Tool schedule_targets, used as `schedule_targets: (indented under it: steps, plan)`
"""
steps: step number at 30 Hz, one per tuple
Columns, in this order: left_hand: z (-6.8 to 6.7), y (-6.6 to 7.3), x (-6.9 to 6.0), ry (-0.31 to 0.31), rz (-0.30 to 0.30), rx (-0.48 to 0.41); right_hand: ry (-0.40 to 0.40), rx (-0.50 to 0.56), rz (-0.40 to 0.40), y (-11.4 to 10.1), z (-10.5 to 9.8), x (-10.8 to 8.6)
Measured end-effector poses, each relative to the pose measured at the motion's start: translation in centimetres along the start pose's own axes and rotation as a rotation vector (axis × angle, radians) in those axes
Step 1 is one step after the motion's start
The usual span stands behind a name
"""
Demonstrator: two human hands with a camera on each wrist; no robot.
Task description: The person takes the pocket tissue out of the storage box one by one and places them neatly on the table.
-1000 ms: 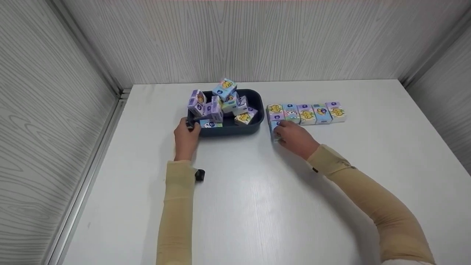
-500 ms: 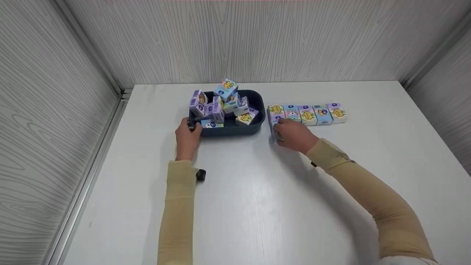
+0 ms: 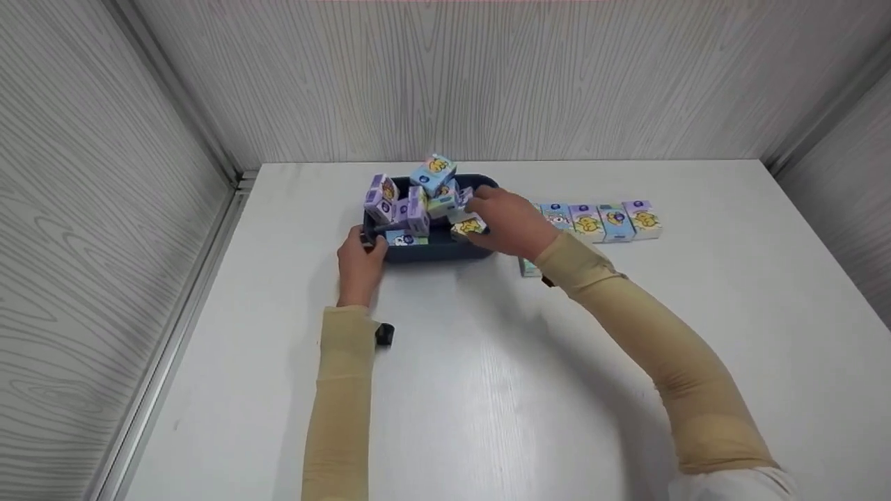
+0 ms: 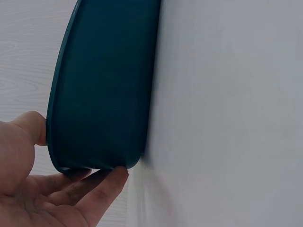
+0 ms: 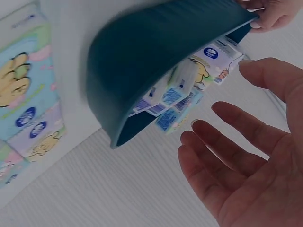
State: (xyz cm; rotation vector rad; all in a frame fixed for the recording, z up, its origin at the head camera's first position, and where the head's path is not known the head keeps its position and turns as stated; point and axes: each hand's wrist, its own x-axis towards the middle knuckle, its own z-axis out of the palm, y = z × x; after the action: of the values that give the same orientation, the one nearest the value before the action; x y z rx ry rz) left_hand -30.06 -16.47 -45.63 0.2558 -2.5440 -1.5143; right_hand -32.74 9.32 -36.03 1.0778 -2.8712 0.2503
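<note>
A dark blue-green plastic bin (image 3: 440, 253) stands near the table's back edge, piled with several small cartoon-printed packs (image 3: 433, 174) that look like pocket tissues. My left hand (image 3: 359, 268) grips the bin's left end; the left wrist view has the thumb at the rim and fingers along the outside wall. Over the bin's right end reaches my right hand (image 3: 511, 221). Seen from the right wrist, that hand (image 5: 251, 156) has its fingers spread and holds nothing, close to the packs (image 5: 208, 66) in the bin.
Right of the bin, several packs (image 3: 588, 221) lie side by side in a row. Another pack (image 3: 529, 267) lies in front of the row's left end, partly behind my right wrist. Grey wood-grain panels (image 3: 445, 83) rise behind the white table (image 3: 445, 390) and at both sides.
My right hand has let go of the pack at the row's left end and moved left over the bin. The left hand keeps its hold on the bin.
</note>
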Motion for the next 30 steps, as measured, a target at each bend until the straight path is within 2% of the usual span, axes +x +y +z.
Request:
schedule_targets:
  steps: [6, 12, 21, 26, 30]
  plan:
    - [0.4, 0.0, -0.2, -0.012, -0.026, 0.017, -0.094, -0.016, -0.002, -1.4, 0.3, 3.0]
    - [0.3, 0.1, -0.1, 0.018, 0.016, 0.021, -0.176, 0.023, -0.001, -2.2, 1.4, 5.0]
    - [0.1, 0.1, 0.1, 0.015, 0.003, 0.019, -0.144, 0.036, 0.005, -2.5, 3.5, 7.8]
    - [0.4, 0.1, 0.0, 0.022, 0.013, 0.002, -0.143, -0.005, 0.000, -2.5, 4.5, 8.4]
    - [0.0, 0.0, 0.1, 0.029, 0.013, 0.002, -0.128, -0.026, -0.022, -2.9, 5.0, 8.6]
